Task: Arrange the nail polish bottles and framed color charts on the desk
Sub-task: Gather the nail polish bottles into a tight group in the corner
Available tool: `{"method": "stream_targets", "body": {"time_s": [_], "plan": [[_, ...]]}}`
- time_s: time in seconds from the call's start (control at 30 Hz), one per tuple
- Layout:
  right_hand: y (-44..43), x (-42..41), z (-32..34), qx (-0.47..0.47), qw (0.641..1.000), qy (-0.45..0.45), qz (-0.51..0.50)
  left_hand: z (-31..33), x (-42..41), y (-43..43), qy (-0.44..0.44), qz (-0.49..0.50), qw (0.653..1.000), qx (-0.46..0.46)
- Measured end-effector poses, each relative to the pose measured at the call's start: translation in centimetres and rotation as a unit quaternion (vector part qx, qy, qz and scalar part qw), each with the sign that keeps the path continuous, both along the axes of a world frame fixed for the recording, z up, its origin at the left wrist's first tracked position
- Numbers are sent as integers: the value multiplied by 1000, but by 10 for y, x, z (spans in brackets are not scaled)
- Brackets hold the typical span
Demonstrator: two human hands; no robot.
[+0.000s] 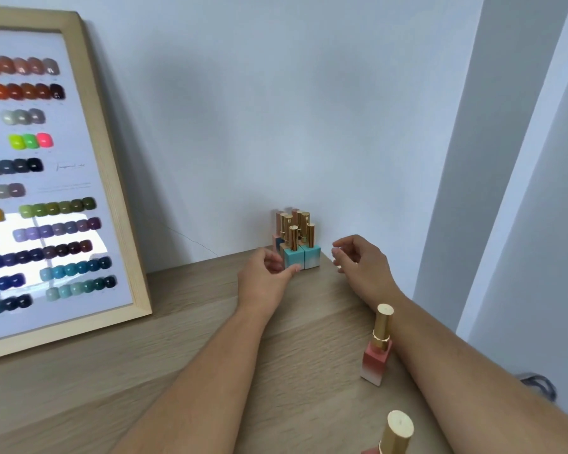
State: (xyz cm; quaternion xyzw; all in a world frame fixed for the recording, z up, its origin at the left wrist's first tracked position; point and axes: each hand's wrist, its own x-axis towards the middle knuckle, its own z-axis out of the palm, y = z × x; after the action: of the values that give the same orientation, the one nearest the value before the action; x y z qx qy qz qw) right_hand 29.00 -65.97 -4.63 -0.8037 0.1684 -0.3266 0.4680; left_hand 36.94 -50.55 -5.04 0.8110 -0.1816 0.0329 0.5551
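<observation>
At the far corner of the bench [210, 322], tight against the wall [276, 126], we have the cluster of nail polish bottles [295, 237] standing upright, gold caps up. Our left hand [266, 276] is right on it: fingers curled at the left side of the front teal bottle [292, 257], thumb tip touching its lower front edge. Whether that is a true grip or just a nudge we cannot tell through the blur. Our right hand [358, 257] hovers just right of the cluster, apart from it, fingers loosely curled and holding nothing.

Off to the left, the framed color chart [79, 191] leans on the wall, well apart from the bottles.

Now the relation that matters: the stragglers are behind the hands, toward us. The pink bottle [377, 345] stands upright just beside the inside of our right forearm, and another gold-capped bottle [399, 432] sits nearer still, cut off by the frame edge. Both lie on the right, so we judge the right hand is nearer and would have to draw back toward us. The forearm could tip that tall, narrow pink bottle.
</observation>
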Motion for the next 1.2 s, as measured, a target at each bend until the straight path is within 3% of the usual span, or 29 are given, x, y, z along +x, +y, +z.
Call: {"method": "stream_targets", "body": {"time_s": [0.2, 0.47, 0.63, 0.87, 1.2], "plan": [[27, -66, 1, 81, 994, -69, -11, -2, -54, 44, 18, -64, 997, -44], [37, -153, -6, 111, 990, 3, 90, -1, -141, 92, 45, -233, 970, -50], [42, -173, -2, 65, 989, 55, 123, 4, -170, 111, 33, -335, 942, -7], [50, -168, 2, 22, 982, 122, 145, 3, -184, 108, -68, -326, 936, 113], [55, -167, -3, -16, 991, 104, 84, -2, -189, 98, -51, -299, 950, 74]]}}
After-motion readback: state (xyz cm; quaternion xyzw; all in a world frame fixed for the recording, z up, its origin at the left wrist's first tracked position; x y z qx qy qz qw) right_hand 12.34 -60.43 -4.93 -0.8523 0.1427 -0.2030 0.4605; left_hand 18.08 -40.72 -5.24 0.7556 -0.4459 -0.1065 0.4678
